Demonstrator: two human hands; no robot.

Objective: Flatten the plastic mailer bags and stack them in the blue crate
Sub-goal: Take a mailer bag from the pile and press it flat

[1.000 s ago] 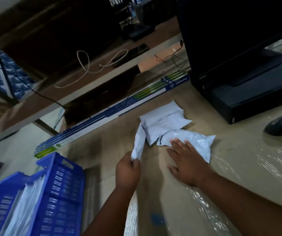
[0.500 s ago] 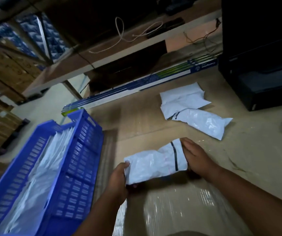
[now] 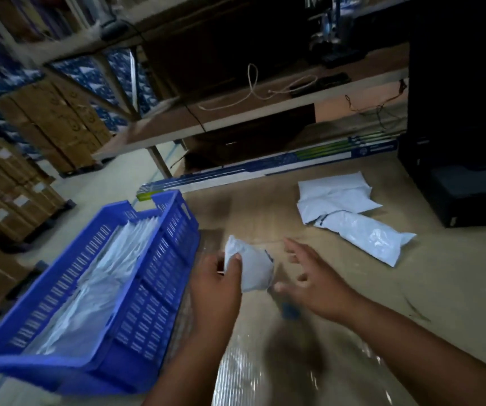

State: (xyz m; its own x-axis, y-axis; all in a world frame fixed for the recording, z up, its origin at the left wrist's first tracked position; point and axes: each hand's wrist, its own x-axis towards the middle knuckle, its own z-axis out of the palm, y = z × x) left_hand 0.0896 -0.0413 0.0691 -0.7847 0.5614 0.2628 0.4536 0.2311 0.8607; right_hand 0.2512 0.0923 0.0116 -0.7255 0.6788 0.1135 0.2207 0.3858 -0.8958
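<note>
Left hand pinches a white mailer bag at its near edge, thumb on top, bag lifted just above the table. Right hand sits just beside the bag, fingers spread and loose, not touching it, somewhat blurred. Blue crate to the left, at the table's edge, already holds flattened white bags. Three more mailers lie piled farther right, well apart from both hands.
</note>
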